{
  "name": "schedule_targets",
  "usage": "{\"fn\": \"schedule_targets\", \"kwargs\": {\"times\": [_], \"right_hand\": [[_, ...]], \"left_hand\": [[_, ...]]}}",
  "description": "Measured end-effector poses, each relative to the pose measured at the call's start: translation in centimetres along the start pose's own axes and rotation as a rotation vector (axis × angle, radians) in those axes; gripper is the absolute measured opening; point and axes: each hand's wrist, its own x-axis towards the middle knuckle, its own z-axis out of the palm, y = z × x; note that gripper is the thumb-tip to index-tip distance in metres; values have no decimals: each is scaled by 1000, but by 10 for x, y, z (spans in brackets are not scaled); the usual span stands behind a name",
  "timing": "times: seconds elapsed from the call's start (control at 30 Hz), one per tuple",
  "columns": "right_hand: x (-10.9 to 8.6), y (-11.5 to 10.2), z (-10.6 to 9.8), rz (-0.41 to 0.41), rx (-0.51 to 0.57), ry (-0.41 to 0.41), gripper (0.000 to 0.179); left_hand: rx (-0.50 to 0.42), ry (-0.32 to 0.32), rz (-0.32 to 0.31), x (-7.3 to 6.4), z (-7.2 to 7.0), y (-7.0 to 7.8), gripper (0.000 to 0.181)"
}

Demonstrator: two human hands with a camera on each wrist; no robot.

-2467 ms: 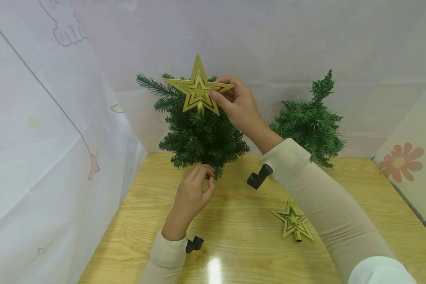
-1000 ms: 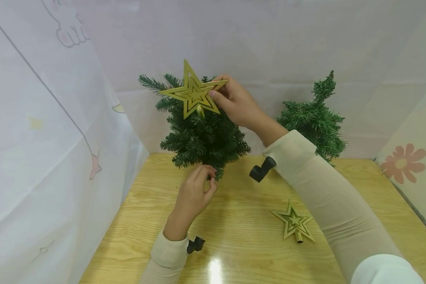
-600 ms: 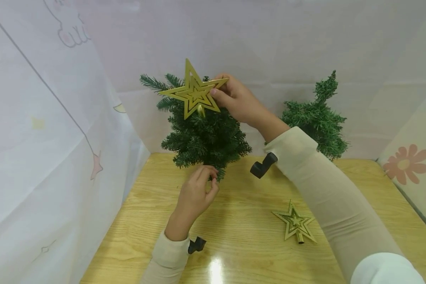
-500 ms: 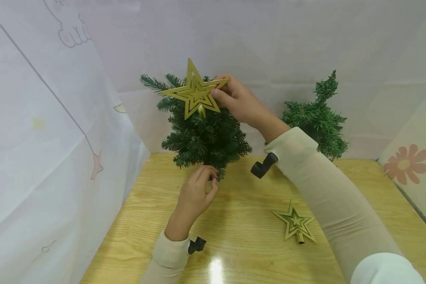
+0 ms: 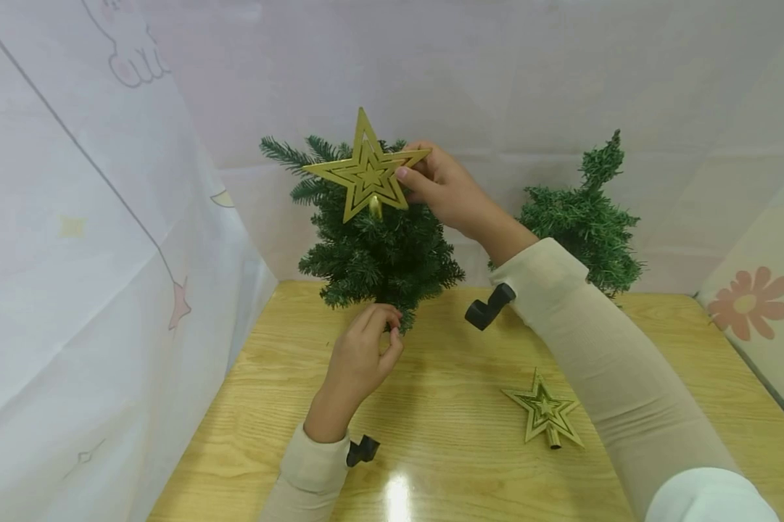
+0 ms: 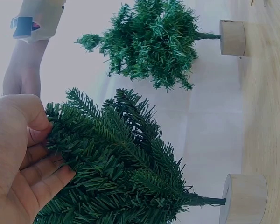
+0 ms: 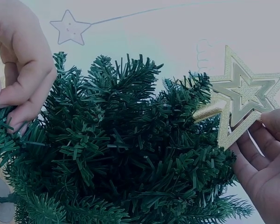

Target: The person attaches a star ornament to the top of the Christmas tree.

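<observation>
My right hand [image 5: 450, 192] pinches a gold star tree topper [image 5: 369, 176] by its right side, thumb in front. The star stands point-up at the top of the dark green artificial Christmas tree [image 5: 381, 254], and its tube [image 7: 210, 111] reaches in among the top twigs in the right wrist view. Branches hide the tube's lower end. Low at the tree's front, my left hand [image 5: 359, 351] pinches a branch tip [image 7: 4, 135] between thumb and fingers. The left wrist view shows this tree's round wooden base [image 6: 245, 198].
A second, lighter green tree [image 5: 581, 225] stands at the back right, partly behind my right sleeve [image 5: 600, 348]. Another gold star topper [image 5: 543, 407] lies on the wooden table [image 5: 444, 449], left of that sleeve. Printed cloth [image 5: 496, 72] encloses the back and sides.
The star has shifted slightly right with my right hand over the last second and turned more upright. My left hand keeps its hold on the branch.
</observation>
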Motion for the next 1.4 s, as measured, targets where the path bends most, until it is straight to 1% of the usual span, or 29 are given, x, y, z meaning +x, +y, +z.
{"fn": "schedule_targets", "kwargs": {"times": [0.23, 0.47, 0.7, 0.93, 1.0, 1.23, 1.4], "right_hand": [[-1, 0, 0, 0, 32, 19, 29], [-3, 2, -1, -29, 14, 73, 28], [-3, 6, -2, -74, 82, 77, 20], [-4, 6, -1, -88, 88, 87, 21], [-4, 5, -1, -95, 92, 84, 22], [-5, 4, -3, -80, 91, 96, 23], [-7, 4, -4, -84, 95, 93, 27]], "left_hand": [[-8, -11, -9, 0, 0, 0, 7], [-18, -17, -20, 1, 1, -1, 10], [-32, -8, -27, 0, 1, -1, 9], [-34, -13, -44, 0, -2, -4, 10], [-32, -7, -40, 1, -5, -5, 10], [-34, 9, 5, 6, -9, -6, 11], [-37, 6, -7, 7, -10, -6, 12]]}}
